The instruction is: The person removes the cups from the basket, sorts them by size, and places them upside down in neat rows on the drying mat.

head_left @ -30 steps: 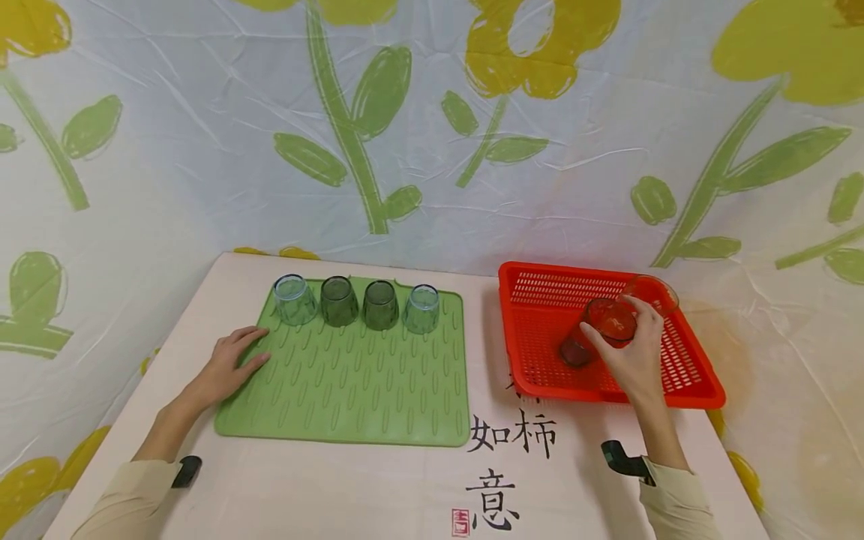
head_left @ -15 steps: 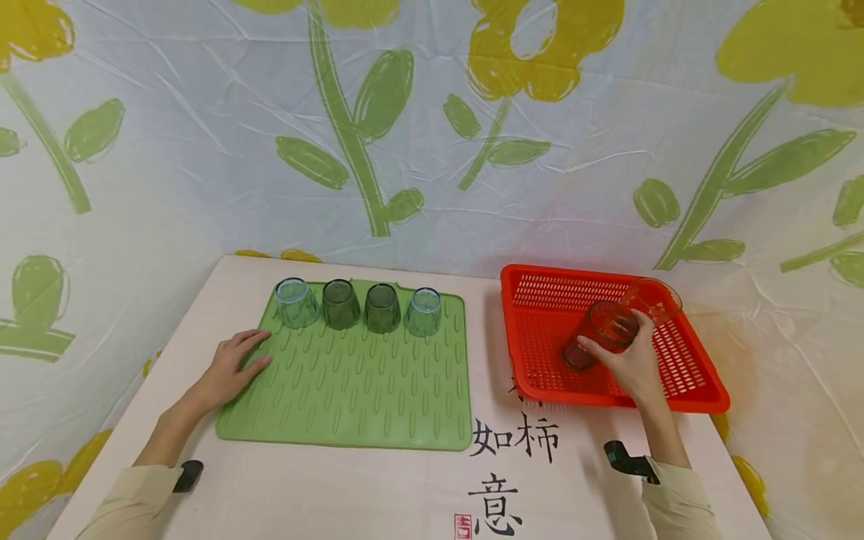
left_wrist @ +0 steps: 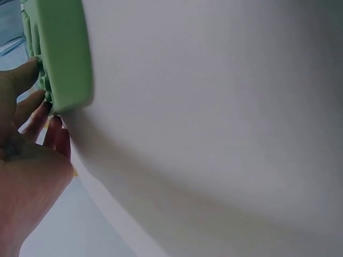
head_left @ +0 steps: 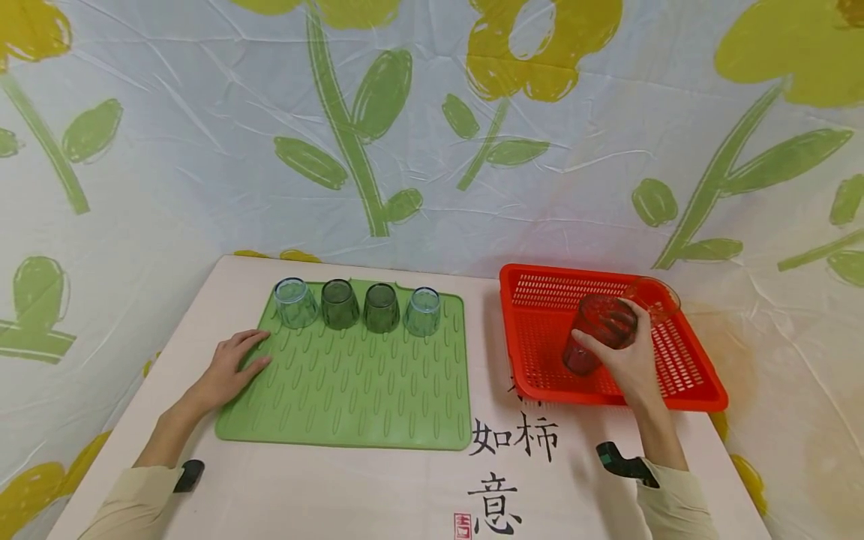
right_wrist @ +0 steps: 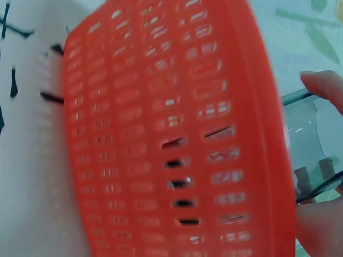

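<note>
My right hand (head_left: 631, 364) grips a dark tinted drinking glass (head_left: 589, 319) near its rim, inside the red plastic basket (head_left: 540, 394). That glass tilts, its rim up towards the hand. In the right wrist view the basket wall (right_wrist: 144, 134) covers much of the scene, and part of the glass (right_wrist: 306, 128) shows beyond it between thumb and fingers. Behind the hand, a clear glass (head_left: 660, 294) stands in the basket, partly hidden. My left hand (head_left: 226, 371) rests with extended fingers on the left edge of the green ridged mat (head_left: 358, 390).
Along the mat's back edge stand several upside-down glasses in a row: a pale blue one (head_left: 295, 304), dark ones (head_left: 340, 305) and another pale blue one (head_left: 423, 313). The table (head_left: 324, 487) bears black written characters. A flowered cloth (head_left: 418, 150) hangs behind.
The right hand has shifted slightly left, and its fingers have closed further round the dark glass, which now leans less. The left hand stays where it was.
</note>
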`<state>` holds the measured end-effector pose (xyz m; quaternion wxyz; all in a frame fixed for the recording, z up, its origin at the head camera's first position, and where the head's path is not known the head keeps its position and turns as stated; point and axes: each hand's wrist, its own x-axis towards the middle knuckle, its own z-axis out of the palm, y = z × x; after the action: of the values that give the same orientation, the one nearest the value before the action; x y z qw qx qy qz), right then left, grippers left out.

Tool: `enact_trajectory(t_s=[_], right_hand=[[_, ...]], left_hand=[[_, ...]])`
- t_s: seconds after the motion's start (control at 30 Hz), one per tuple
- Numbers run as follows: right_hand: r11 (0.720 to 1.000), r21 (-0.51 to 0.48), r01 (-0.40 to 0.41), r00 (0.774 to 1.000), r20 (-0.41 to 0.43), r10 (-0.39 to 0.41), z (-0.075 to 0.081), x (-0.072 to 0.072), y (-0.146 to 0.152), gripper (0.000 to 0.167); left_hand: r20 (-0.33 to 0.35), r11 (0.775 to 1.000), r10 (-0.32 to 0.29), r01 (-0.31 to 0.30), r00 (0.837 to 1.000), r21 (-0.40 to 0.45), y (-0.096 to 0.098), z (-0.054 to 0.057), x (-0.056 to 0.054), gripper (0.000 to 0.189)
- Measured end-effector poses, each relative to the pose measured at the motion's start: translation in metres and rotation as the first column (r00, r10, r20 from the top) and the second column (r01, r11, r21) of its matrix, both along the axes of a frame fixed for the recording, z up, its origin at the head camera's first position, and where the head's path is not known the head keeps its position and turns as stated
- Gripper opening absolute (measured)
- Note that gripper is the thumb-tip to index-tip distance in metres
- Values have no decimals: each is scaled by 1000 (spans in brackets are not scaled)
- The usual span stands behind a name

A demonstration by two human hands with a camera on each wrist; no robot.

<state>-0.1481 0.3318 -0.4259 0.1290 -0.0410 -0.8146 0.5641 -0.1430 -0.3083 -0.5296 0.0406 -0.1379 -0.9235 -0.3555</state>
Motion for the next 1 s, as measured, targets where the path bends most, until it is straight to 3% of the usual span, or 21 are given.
enact_trajectory(t_s=[0.13, 0.43, 0.6, 1.0], right_hand=[[993, -109, -35, 998, -46, 30, 4, 2, -8, 86], [971, -205, -122, 989, -110, 101, 22, 6, -25, 84], [944, -268, -192, 975, -159, 154, 33, 8, -39, 83], [923, -261, -282, 950, -207, 232, 46, 9, -74, 83]], left_hand=[[-10, 1000, -2, 2, 1000, -5, -2, -1, 0, 47], [-16, 1000, -16, 16, 1000, -3, -1, -2, -1, 47], [-16, 1000, -10, 10, 1000, -5, 0, 1, -1, 47], [-22, 1000, 9, -10, 1000, -24, 4, 2, -3, 46]])
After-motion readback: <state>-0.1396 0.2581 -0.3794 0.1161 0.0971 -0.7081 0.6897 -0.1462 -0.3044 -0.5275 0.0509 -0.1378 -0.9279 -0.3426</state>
